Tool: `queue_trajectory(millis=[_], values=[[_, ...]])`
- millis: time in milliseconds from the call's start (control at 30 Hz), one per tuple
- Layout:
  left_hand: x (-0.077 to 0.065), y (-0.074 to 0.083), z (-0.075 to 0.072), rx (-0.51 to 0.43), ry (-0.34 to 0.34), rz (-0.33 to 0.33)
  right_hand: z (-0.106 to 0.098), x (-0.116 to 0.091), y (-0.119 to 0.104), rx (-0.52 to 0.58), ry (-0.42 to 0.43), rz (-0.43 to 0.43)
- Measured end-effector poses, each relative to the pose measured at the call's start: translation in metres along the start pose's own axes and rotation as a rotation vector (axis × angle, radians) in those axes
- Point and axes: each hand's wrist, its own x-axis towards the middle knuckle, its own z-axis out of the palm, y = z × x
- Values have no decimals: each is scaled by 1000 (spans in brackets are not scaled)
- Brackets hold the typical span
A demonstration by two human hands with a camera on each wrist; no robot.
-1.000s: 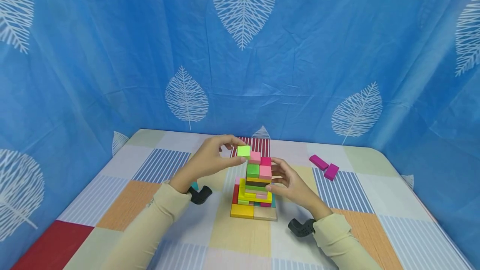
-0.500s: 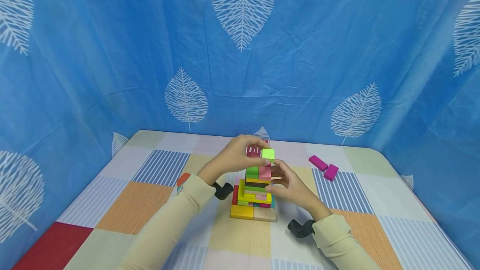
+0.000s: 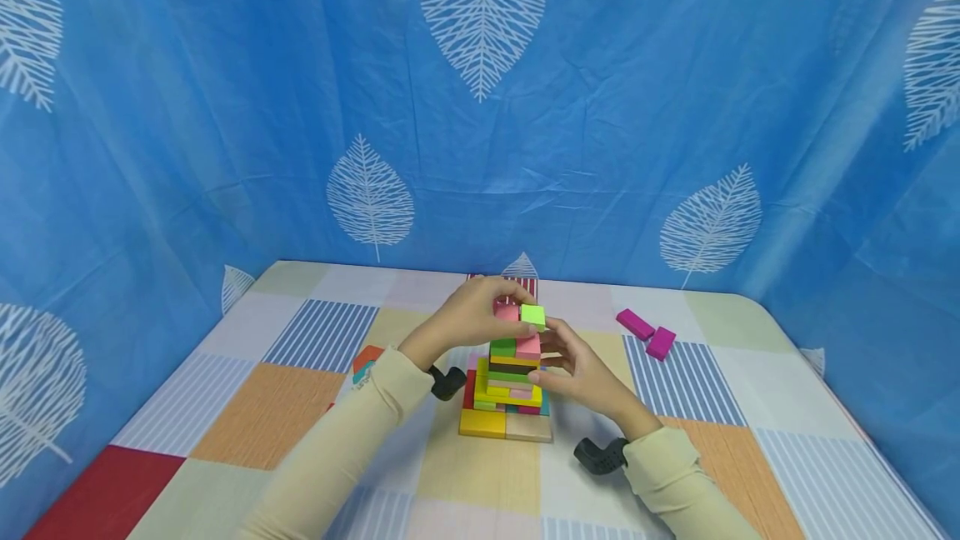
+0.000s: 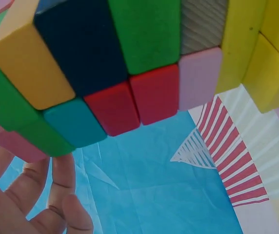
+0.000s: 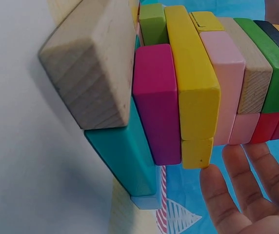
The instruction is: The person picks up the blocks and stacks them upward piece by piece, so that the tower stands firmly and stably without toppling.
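A tower of colored wooden blocks (image 3: pixel 513 369) stands on the patterned tabletop, wide at its base and narrow above. My left hand (image 3: pixel 472 317) pinches a lime green block (image 3: pixel 533 317) at the top right of the tower. Left of that block, a pink block (image 3: pixel 507 312) shows at the top. My right hand (image 3: pixel 577 369) is beside the tower's right side, its thumb at the near face and its other fingers toward the back. In the right wrist view, those fingers (image 5: pixel 237 178) lie nearly straight, tips right at the blocks. Yellow (image 3: pixel 482 423) and plain wood blocks (image 3: pixel 528 427) form the front of the base.
Two magenta blocks (image 3: pixel 635 323) lie on the table to the right. At the left, orange and teal blocks (image 3: pixel 365 359) are partly hidden by my left sleeve. A blue leaf-print curtain (image 3: pixel 585 148) hangs behind the table's back edge.
My left hand has carried the lime green block rightward over the tower, then lowered it slightly at the top right. My right hand has kept its place beside the tower.
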Motion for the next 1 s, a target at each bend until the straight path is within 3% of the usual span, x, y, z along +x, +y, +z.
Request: queue_trajectory(millis=[433, 600, 800, 1000], values=[[-2, -5, -1, -24, -6, -5, 0, 0, 1, -2, 0, 9], [-9, -8, -9, -29, -27, -1, 0, -1, 2, 2, 3, 7], [-38, -19, -38, -87, -63, 42, 1, -1, 2, -1, 8, 11], [-79, -43, -66, -98, -27, 23, 2, -1, 3, -13, 9, 12]])
